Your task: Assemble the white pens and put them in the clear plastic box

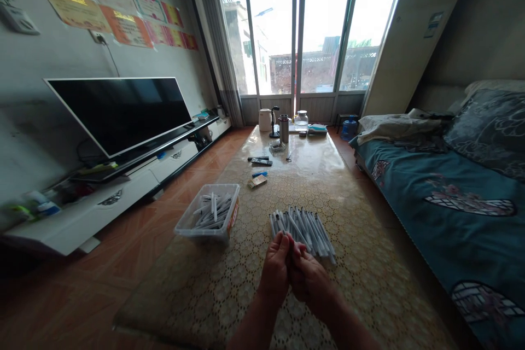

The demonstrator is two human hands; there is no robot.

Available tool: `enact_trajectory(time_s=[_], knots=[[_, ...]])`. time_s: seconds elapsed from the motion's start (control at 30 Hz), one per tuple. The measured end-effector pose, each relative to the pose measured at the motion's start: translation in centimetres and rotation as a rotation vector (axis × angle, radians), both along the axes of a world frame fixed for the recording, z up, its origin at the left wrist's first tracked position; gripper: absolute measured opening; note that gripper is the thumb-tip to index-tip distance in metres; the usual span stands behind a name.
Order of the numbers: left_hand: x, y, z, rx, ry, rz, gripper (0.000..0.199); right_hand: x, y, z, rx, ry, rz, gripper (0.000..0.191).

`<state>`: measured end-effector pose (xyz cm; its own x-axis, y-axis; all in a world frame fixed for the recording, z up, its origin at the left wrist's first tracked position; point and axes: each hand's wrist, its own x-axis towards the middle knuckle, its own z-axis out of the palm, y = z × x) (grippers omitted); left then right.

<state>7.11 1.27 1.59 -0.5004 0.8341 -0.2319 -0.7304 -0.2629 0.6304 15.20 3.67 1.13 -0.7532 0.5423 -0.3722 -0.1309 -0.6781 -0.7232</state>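
My left hand [275, 269] and my right hand [310, 276] meet over the patterned tabletop, fingers closed and pressed together. A slim whitish pen [280, 224] with a dark end juts forward from the fingers of my left hand. What my right fingers pinch is hidden between the two hands. Just beyond them lies a row of white pens [314, 232] with dark ends, side by side. To the left stands a clear plastic box [180, 229] with many loose white pens [214, 209] in it.
Farther along the table [353, 284] lie a small tan box [257, 181], a blue object [260, 174] and dark stick-like items [261, 162]. A steel flask [284, 129], a kettle [264, 120] and a glass jar [301, 119] stand at its far end. A sofa [394, 175] flanks the right side.
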Motion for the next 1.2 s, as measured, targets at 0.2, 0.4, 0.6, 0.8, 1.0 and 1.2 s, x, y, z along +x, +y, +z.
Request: enact_trajectory(time_s=[0.2,0.4,0.6,0.8,1.0,1.2], knots=[[-1.3,-0.2,0.1,0.056,0.121,-0.093,0.026,0.1,-0.6,-0.1,0.044,-0.006,0.048,0.047],[-4.2,0.7,0.5,0.05,0.058,-0.067,0.026,2.7,2.7,-0.4,0.211,-0.027,0.139,0.03],[-4.2,-0.3,0.7,0.003,0.134,-0.455,0.041,3.4,6.2,0.0,0.188,-0.025,-0.16,0.016],[-4.0,-0.9,0.2,0.008,0.183,-0.707,0.028,3.0,6.1,0.3,0.278,-0.129,-0.116,0.047],[-4.3,-0.9,0.2,0.006,0.153,-0.789,0.021,3.3,6.1,0.2,0.368,-0.137,-0.006,0.049],[-3.5,-1.0,0.8,0.071,0.021,-0.631,0.021,2.7,5.9,0.7,0.178,-0.048,-0.108,0.047]])
